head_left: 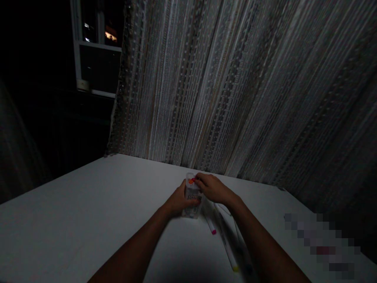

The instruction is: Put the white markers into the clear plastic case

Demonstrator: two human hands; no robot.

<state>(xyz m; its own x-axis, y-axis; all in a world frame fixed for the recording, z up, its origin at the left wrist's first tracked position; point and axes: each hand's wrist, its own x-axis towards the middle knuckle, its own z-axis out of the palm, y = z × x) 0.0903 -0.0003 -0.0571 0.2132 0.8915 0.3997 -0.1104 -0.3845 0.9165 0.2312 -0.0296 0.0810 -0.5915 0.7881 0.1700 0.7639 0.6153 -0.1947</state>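
Note:
A clear plastic container (192,212) with dark printing on its front stands upright on the white table. My left hand (180,200) is closed around its left side, thumb across the front. Over its open top, my right hand (210,185) has its fingers closed at the rim on a marker with a pink-red end (193,179). Next to that, the orange end of another marker (190,181) shows inside the container. Beside the container, a white marker with a pink end (214,232) and a longer white one with a yellow end (235,269) lie on the table, partly under my right arm.
The white table (97,204) reaches back to a striped, textured curtain (188,86). A blurred-out patch (322,247) covers something at the right. A dark window (98,65) is at the far left, with a small pale object (83,85) on its sill. The room is dim.

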